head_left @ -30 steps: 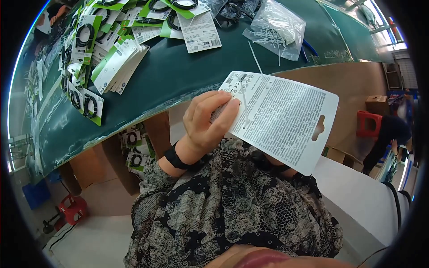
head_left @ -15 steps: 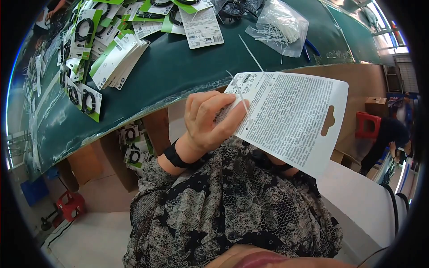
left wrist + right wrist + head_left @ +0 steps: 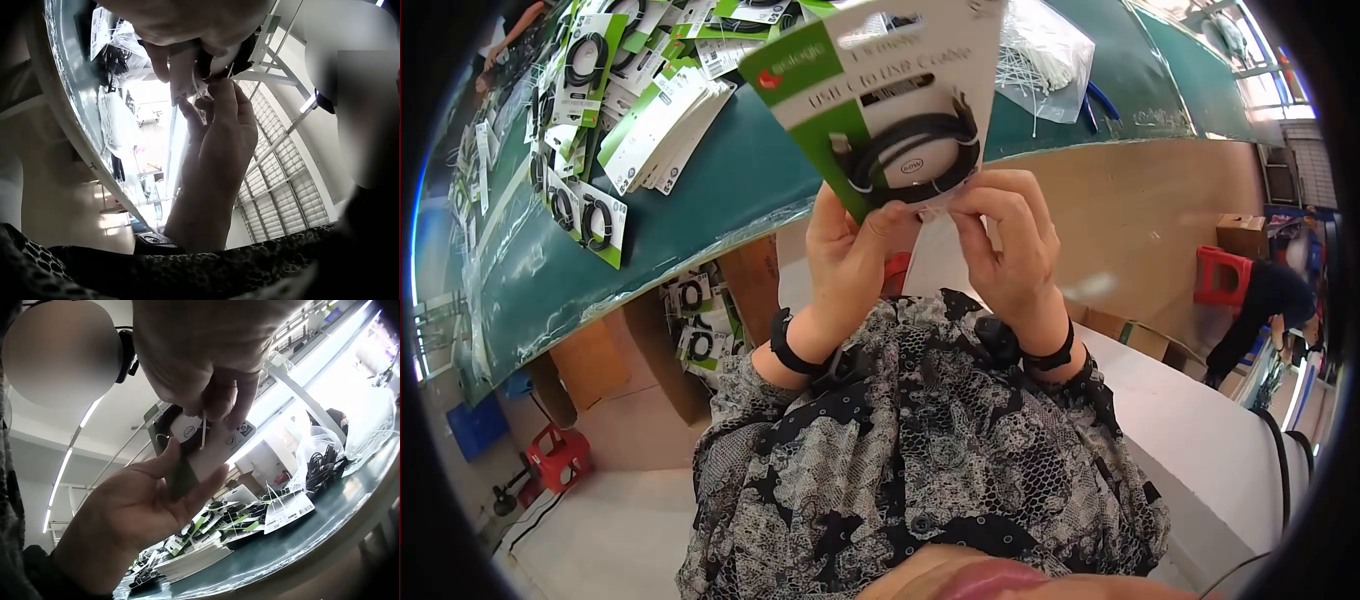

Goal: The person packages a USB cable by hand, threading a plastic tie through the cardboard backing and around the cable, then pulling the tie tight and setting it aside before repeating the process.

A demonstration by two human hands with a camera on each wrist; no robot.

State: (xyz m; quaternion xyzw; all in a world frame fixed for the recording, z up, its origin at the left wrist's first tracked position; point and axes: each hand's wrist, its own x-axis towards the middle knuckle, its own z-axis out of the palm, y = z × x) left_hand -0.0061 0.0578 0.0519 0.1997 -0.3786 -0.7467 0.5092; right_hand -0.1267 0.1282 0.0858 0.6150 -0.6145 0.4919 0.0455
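A white and green packaging card (image 3: 805,75) faces up with a coiled black USB-C cable (image 3: 920,150) on its front. My left hand (image 3: 840,265) grips the card's lower left edge, thumb in front and fingers behind. At the bottom of the card my right hand (image 3: 1015,240) pinches a thin white cable tie, just below the coil. From the right wrist view, the white cable tie (image 3: 204,430) runs from the right fingers to the card, with the left hand (image 3: 131,509) supporting the card. The left wrist view shows both hands close together, the card mostly hidden between them.
A green table (image 3: 730,190) carries several carded cables (image 3: 590,60) and a stack of cards (image 3: 655,130). Behind the held card lies a plastic bag of white ties (image 3: 1050,60). Blue-handled pliers (image 3: 1100,105) rest nearby. A person (image 3: 1270,300) bends near a red stool (image 3: 1222,278) at right.
The card has been turned from its printed back to its cable side and raised over the table edge. My right hand, earlier hidden behind it, now shows at its bottom edge.
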